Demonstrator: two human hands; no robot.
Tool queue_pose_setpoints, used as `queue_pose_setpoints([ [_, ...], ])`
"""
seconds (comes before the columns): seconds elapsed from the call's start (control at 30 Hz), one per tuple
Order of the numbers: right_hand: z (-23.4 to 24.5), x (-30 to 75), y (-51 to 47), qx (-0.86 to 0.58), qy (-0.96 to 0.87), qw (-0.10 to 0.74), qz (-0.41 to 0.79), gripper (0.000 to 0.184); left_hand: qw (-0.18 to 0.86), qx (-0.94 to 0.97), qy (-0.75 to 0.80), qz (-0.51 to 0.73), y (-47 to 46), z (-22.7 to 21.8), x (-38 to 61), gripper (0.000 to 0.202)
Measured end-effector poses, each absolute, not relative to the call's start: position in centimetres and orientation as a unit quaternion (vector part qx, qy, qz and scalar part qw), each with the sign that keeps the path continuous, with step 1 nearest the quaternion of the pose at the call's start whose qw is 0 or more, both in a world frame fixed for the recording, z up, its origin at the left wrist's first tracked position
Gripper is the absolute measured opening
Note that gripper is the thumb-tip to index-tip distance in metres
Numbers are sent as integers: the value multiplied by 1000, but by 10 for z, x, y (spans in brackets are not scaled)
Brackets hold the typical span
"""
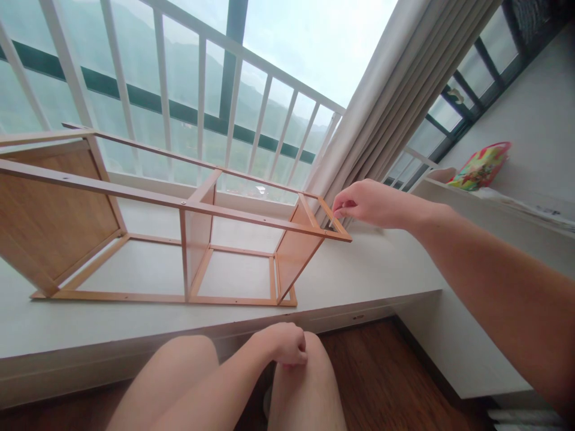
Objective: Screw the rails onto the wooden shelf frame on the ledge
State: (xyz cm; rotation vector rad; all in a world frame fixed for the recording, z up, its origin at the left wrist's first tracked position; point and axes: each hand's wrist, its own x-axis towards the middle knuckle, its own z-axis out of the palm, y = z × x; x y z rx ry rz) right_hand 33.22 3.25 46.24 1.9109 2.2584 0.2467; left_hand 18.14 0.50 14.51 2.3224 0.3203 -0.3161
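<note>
A wooden shelf frame (233,211) lies on its side on the white window ledge (368,263), with flat boards set between its long rails. At its right end my right hand (353,200) reaches in, thumb and fingers pinched together just by the short end rail. Something small shows under those fingertips, too little to name. My left hand (287,344) rests on my right knee, its fingers curled closed. Whatever that fist may hold is hidden. Small holes or fittings dot the upper rail.
White railing bars (202,96) and a window stand behind the frame. A beige curtain (386,84) hangs just beyond its right end. On the right, a white shelf (530,209) carries a colourful bag (480,166) and papers. Dark wood floor (377,371) lies below the ledge.
</note>
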Motion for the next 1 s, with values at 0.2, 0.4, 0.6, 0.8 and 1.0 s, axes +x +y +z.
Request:
queue_pose_setpoints([
  [0.2,460,335,29,596,800,54,41,20,371,913,126,-115,4,144,182,19],
  [0.4,460,331,27,577,815,49,27,21,373,911,127,-118,3,142,183,22],
  [0.6,461,333,28,565,822,62,29,22,388,904,128,-123,5,144,184,19],
  [0.8,459,341,31,553,830,62,34,21,391,903,128,-125,5,146,184,18],
  [1.0,459,344,38,470,874,89,83,27,400,899,127,-128,5,145,185,18],
])
